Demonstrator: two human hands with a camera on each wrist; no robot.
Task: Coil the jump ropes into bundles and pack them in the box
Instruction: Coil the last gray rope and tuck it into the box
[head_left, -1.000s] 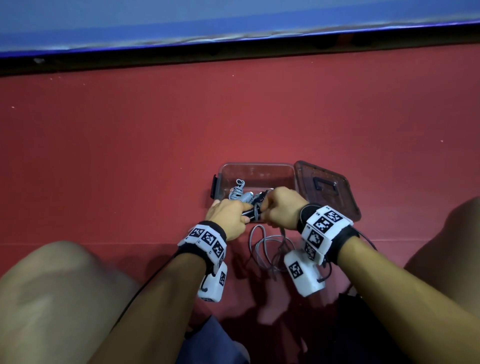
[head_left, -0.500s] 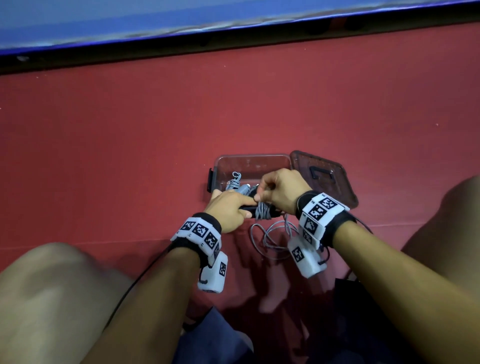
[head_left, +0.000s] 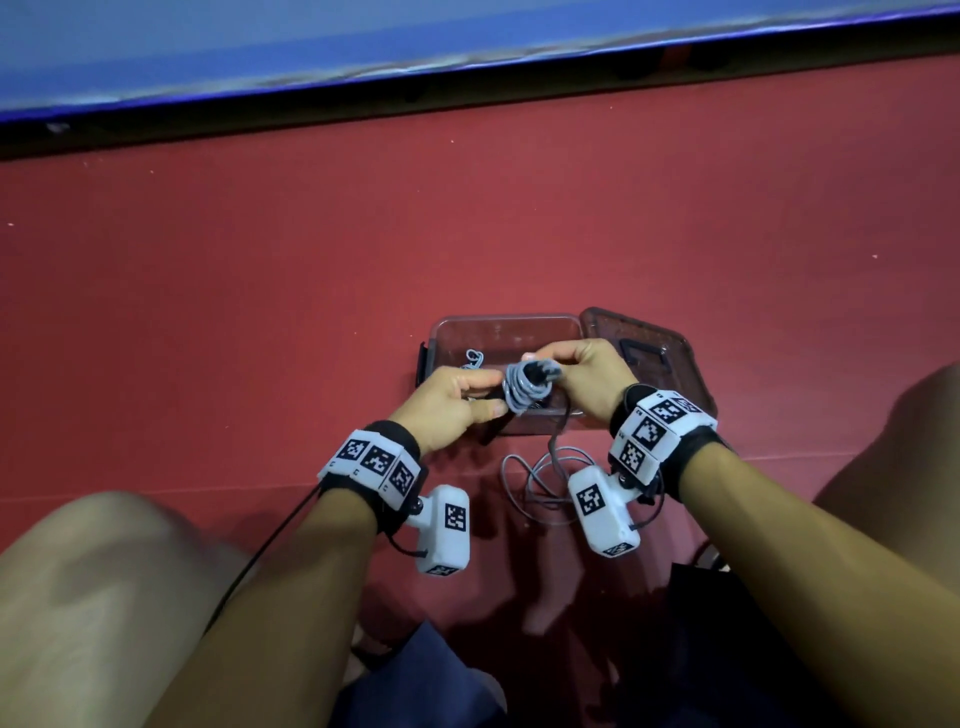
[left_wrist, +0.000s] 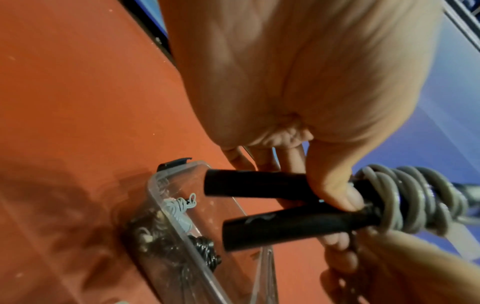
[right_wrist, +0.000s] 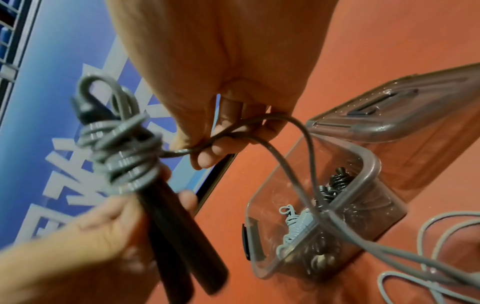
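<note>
Winding grey rubbery jump-rope cord (head_left: 522, 387) round paired black handles (left_wrist: 262, 185); left hand (head_left: 449, 402) grips handles, right hand (head_left: 589, 379) pinches cord. Next: wind remaining slack, pack clear plastic box (head_left: 506, 327).

You have two black handles (left_wrist: 259, 186) on one grey rope (head_left: 524, 387), one clear box (head_left: 506, 325), one lid (head_left: 654, 343), and two coiled bundles in the box: one grey (right_wrist: 296, 224), one black (right_wrist: 335, 185).
</note>
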